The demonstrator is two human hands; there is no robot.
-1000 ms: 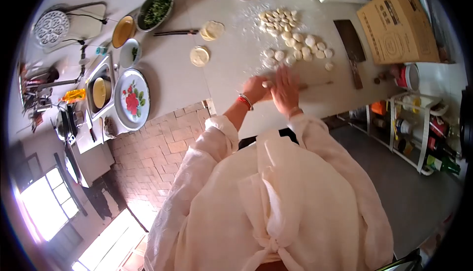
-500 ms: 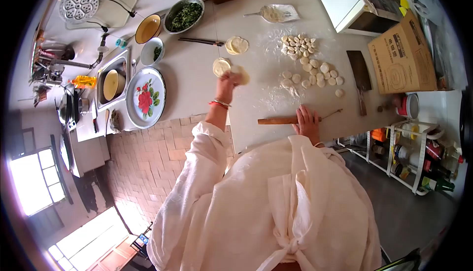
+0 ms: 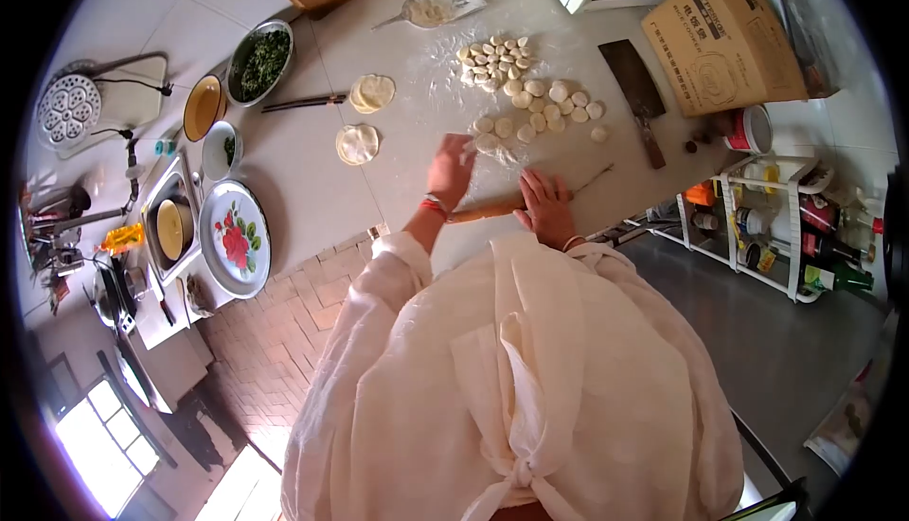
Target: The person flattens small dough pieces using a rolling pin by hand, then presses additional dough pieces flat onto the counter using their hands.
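My right hand point(image 3: 545, 205) lies over the wooden rolling pin point(image 3: 488, 210) near the table's front edge, fingers draped across it. A thin handle sticks out to its right. My left hand point(image 3: 452, 169) hovers beyond the pin's left end, beside the nearest flattened dough pieces point(image 3: 504, 127); its fingers are blurred, and I cannot tell whether they hold anything. Farther back is a cluster of small cut dough lumps point(image 3: 494, 59) in scattered flour. Two stacks of round dough wrappers, a near stack point(image 3: 358, 145) and a far stack point(image 3: 372, 94), sit to the left.
A cleaver point(image 3: 632, 83) lies at right, near a cardboard box point(image 3: 720, 43). A flour scoop point(image 3: 437, 7) is at the back. Leftward are chopsticks point(image 3: 303, 103), a bowl of chopped greens point(image 3: 260, 64), a flowered tray point(image 3: 216, 256) and a sink point(image 3: 163, 189). A bottle rack point(image 3: 734, 237) stands right.
My left hand has left the near wrapper stack and moved right to the dough pieces; the wrapper it held now lies on that stack. My right hand stays on the rolling pin. The view has turned.
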